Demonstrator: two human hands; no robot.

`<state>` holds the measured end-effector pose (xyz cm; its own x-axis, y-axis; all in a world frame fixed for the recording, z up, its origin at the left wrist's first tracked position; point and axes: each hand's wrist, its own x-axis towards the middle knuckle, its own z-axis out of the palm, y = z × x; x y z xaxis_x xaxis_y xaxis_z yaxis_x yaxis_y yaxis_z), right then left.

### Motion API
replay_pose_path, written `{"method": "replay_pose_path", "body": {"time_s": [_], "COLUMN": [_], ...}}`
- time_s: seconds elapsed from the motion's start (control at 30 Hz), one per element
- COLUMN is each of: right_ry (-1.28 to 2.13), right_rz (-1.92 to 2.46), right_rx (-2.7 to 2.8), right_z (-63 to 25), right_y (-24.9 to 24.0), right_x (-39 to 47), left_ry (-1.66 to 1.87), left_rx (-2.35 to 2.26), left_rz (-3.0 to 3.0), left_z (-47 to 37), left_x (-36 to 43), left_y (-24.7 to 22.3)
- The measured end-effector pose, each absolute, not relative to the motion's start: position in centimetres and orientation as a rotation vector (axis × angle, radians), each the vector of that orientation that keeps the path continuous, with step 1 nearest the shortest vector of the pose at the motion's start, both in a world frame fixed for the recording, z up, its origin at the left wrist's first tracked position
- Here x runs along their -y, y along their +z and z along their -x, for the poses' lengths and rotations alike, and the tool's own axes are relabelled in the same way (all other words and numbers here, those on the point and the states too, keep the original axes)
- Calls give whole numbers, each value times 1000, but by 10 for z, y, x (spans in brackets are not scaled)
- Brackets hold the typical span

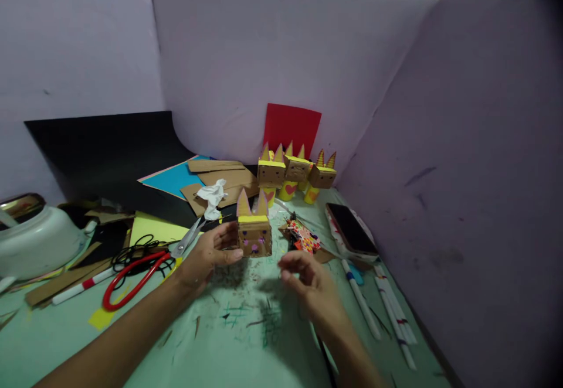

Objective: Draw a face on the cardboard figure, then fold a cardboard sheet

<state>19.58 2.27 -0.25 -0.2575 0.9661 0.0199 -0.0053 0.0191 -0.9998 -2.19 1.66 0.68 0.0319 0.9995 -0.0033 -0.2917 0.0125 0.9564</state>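
A small cardboard box head (254, 238) with two pointed ears, a yellow top strip and a drawn face stands upright at the middle of the table. My left hand (211, 256) holds its left side, thumb in front and fingers behind. My right hand (308, 279) is just to the right of the box, apart from it, with fingers curled but spread from the thumb and nothing visible between them. Behind my right hand lies a patterned red and orange scrap (304, 237).
Similar figures (297, 171) stand at the back before a red sheet (292, 125). Red-handled scissors (136, 279), black cord and a white pot (39, 241) are left. A phone (350, 230) and markers (361, 300) lie right. Cardboard pieces (229, 180) lie behind.
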Motion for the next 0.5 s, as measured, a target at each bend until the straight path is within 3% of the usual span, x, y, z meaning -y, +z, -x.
{"method": "replay_pose_path", "body": {"time_s": [0.1, 0.5], "right_ry": [1095, 1223], "right_rz": [1156, 1046], "right_rx": [1302, 1583], "right_z": [-198, -190], "right_y": [-1, -3], "right_x": [-28, -25], "left_ry": [1236, 1108], "left_rx": [-930, -675], "left_rz": [-1014, -976], "left_z": [14, -1], "left_x": [-15, -6], "left_y": [-3, -15]}}
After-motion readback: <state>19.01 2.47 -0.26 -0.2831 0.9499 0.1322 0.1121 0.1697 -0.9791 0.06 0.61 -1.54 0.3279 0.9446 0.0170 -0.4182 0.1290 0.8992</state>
